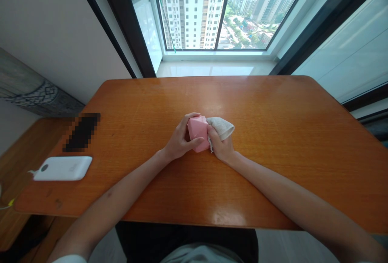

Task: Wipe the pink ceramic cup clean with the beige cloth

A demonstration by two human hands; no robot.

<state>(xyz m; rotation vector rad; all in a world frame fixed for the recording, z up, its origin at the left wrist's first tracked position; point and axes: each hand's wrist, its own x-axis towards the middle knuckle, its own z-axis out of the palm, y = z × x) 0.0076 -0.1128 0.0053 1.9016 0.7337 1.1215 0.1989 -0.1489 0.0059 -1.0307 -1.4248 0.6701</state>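
Over the middle of the wooden table (145,109), my left hand (182,138) grips a small pink object (198,131) with flat, angled faces; its exact kind is unclear. The thumb lies across the near side and the fingers curl around the far side. My right hand (222,146) is closed on a light grey cloth (222,127), thumb on top. The cloth bunches up beyond the knuckles, and its edge touches the right side of the pink object. The fingertips of my right hand are hidden behind the cloth and the object.
A white, rounded flat device (63,168) with a cable lies at the table's left. Behind it is a dark pixelated patch (81,132). A window (212,12) stands beyond the far edge, and a wooden bench-like surface (18,166) adjoins on the left.
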